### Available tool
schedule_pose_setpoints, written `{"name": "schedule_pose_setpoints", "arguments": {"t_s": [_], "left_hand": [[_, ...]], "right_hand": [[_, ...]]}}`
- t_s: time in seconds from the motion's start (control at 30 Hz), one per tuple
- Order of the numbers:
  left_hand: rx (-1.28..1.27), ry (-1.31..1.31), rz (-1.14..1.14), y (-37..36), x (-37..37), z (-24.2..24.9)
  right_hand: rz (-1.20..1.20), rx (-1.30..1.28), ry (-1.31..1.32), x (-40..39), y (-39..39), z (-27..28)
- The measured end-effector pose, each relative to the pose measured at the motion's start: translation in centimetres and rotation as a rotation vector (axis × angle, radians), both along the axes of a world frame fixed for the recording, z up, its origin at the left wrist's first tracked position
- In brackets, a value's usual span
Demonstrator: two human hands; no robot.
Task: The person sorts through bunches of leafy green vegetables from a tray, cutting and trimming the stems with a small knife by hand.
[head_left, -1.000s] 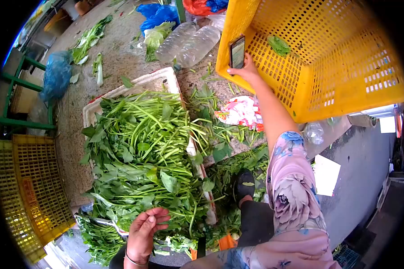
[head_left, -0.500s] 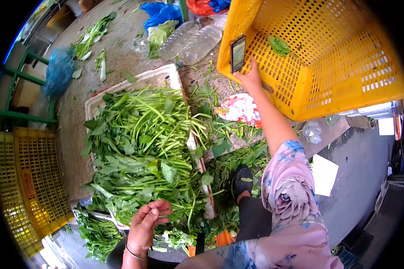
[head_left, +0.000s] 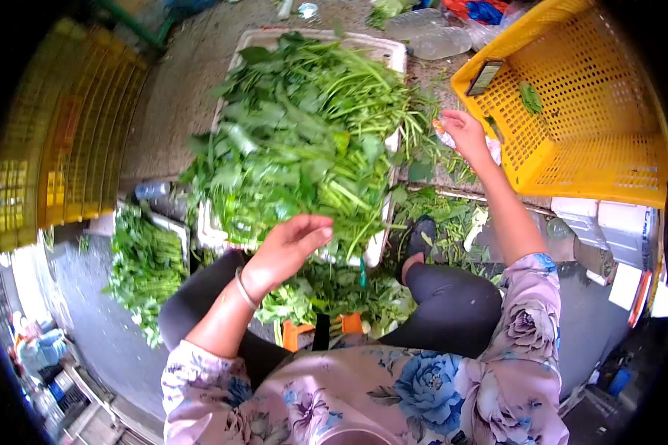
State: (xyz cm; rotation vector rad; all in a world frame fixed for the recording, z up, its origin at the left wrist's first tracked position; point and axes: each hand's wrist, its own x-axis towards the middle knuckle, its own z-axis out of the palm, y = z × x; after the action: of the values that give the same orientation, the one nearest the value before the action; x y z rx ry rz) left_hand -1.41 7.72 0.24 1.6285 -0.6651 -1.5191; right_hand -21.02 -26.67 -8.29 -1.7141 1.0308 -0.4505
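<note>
Leafy green stems (head_left: pixel 304 141) are heaped in a white foam box (head_left: pixel 395 50) before me. My left hand (head_left: pixel 289 247) hovers over the near edge of the heap, fingers stretched out and nothing visible in them. To the right of the box, my right hand (head_left: pixel 467 137) is above a crumpled red-and-white wrapper (head_left: pixel 495 150), its fingers loosely apart and empty. Just beyond that hand, a phone (head_left: pixel 485 78) leans against the inner left side of a yellow perforated crate (head_left: pixel 583 111). One green leaf (head_left: pixel 530 97) lies inside the crate.
Clear plastic bottles (head_left: pixel 441 42) lie at the back. More greens (head_left: pixel 148 259) are bundled at lower left, below yellow crates (head_left: pixel 89 126). Loose trimmings (head_left: pixel 449 215) cover the ground near my shoe (head_left: pixel 421 236). White boxes (head_left: pixel 623 230) stand at right.
My right hand has come away from the phone, back toward me. The left hand has straightened its fingers. My view has turned, showing both arms and my lap.
</note>
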Motion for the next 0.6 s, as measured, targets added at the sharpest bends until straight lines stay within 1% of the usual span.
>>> {"name": "schedule_pose_setpoints", "arguments": {"t_s": [0.03,0.07,0.1,0.13,0.17,0.2,0.23,0.27,0.3,0.37,0.4,0.43,0.5,0.57,0.6], "left_hand": [[-0.027,-0.054,-0.062,0.7,-0.3,0.0],[-0.055,-0.093,-0.111,1.1,-0.4,0.0],[-0.06,-0.233,-0.209,1.4,-0.4,0.4],[-0.118,-0.358,-0.284,2.0,-0.3,0.4],[-0.181,-0.485,-0.362,2.5,-0.1,0.2],[-0.203,-0.58,-0.449,3.0,0.2,-0.2],[-0.224,-0.617,-0.525,3.6,0.2,-0.3],[-0.212,-0.66,-0.577,4.0,0.5,-0.4],[-0.202,-0.705,-0.626,4.5,0.7,-0.4],[-0.107,-0.817,-0.704,5.3,0.8,-0.2],[-0.09,-0.851,-0.725,5.6,0.9,0.0],[-0.071,-0.879,-0.749,6.0,1.0,0.1],[-0.05,-0.888,-0.725,6.6,1.3,-0.3],[-0.079,-0.892,-0.672,7.7,1.4,-0.2],[-0.084,-0.908,-0.67,8.3,1.5,0.4]], "right_hand": [[0.023,0.01,0.025,0.8,1.9,1.1],[0.112,-0.063,0.056,1.7,3.4,1.8],[0.199,-0.135,0.085,2.5,4.9,2.6],[0.265,-0.089,0.118,3.2,7.0,4.2],[0.321,-0.123,0.157,3.8,8.8,4.7],[0.327,-0.171,0.201,4.3,10.7,5.4],[0.332,-0.206,0.263,4.2,12.6,6.2],[0.3,-0.146,0.248,4.0,13.8,5.7],[0.262,-0.137,0.288,4.0,15.1,5.6],[0.199,-0.165,0.481,3.1,17.4,5.0],[0.122,-0.12,0.465,2.9,19.2,5.1],[0.075,-0.011,0.488,2.3,20.2,4.4],[0.072,0.09,0.523,2.2,22.7,3.0],[0.07,0.048,0.6,2.3,24.2,1.8],[0.033,0.073,0.569,2.4,24.9,1.4]]}}
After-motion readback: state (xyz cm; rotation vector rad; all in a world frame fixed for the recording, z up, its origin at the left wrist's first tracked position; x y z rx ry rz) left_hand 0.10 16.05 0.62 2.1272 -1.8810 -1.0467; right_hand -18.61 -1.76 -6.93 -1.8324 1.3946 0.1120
